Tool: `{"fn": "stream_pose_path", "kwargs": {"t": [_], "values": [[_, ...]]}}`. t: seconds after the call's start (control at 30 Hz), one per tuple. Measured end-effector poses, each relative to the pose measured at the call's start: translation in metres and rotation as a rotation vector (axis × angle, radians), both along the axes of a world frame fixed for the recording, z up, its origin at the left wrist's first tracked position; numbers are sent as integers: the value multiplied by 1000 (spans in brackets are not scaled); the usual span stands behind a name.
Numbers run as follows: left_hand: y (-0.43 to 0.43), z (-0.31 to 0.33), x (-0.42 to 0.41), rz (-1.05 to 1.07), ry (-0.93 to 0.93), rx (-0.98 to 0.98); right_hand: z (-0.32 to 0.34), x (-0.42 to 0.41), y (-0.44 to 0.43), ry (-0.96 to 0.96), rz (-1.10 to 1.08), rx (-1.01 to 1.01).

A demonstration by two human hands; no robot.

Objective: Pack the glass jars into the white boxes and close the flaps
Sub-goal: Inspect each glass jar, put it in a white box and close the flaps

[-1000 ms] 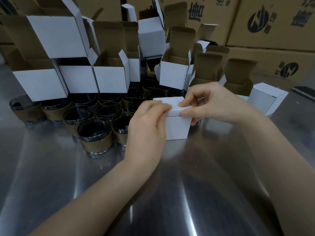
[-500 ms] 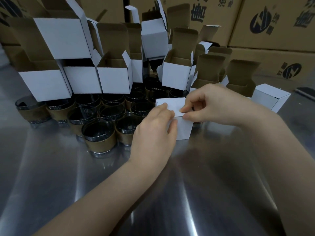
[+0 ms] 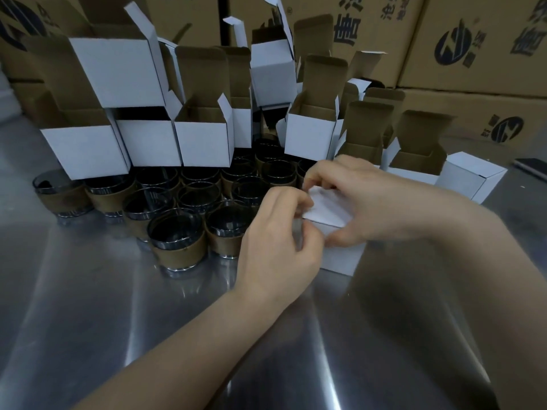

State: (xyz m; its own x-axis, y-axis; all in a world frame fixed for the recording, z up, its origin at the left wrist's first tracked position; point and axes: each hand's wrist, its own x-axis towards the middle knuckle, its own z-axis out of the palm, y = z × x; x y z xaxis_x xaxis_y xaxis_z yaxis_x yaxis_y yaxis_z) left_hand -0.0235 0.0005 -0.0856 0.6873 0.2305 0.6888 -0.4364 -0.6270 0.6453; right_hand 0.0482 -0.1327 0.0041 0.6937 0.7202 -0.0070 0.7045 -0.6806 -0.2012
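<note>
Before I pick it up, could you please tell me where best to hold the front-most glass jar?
Probably grip the front-most glass jar round its brown band, coming from the near side over the bare metal table. It stands upright, and neighbouring jars press close behind and beside it, so only the near face looks free for fingers.

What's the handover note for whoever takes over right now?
Left grip: pinches the lid edge of the box.
Right grip: holds the lid from the other side.
The box stands on the table, its lid tilted and not tucked in; contents hidden.
Done: one closed box at far right.
Left: tuck this lid, then pack the jars into the open boxes behind them and close those.
</note>
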Motion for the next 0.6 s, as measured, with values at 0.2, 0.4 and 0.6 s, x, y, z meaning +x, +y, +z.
{"fn": "stream_pose_path", "kwargs": {"t": [0.2, 0.4, 0.6], "values": [[3, -3, 2, 8, 69, 2, 27, -5, -29, 135, -267, -298], [4, -7, 5, -16, 164, 1, 23, 26, -75, 160, -542, -311], [5, -8, 5, -43, 217, 41, 7, 76, -117, 112, -831, -271]]}}
